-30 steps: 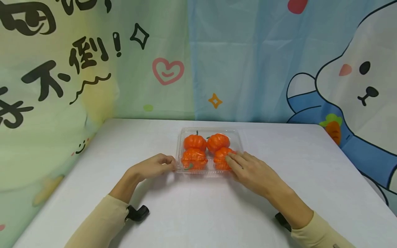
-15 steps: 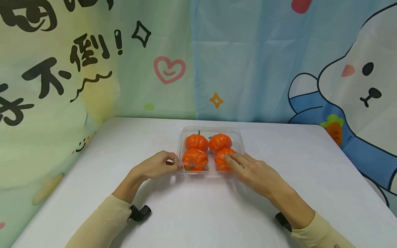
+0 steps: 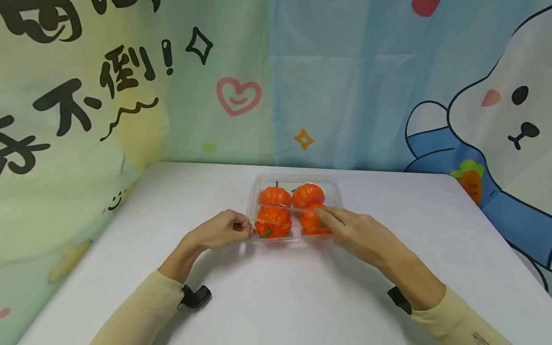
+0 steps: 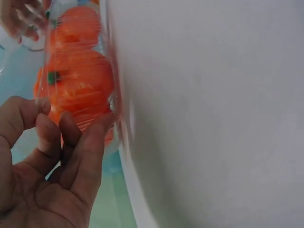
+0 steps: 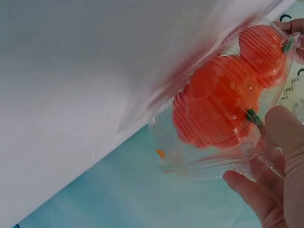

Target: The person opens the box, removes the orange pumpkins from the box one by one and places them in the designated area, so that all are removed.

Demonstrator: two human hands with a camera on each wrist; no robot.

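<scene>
Wrist views give us only blurred, close slices of the clear plastic box, so we cannot make out whether its lid is latched. Our left hand pinches its near left edge with curled fingers; our right hand rests straight fingers on the lid, near right. Inside, on the white table, sit four orange pumpkins.
</scene>
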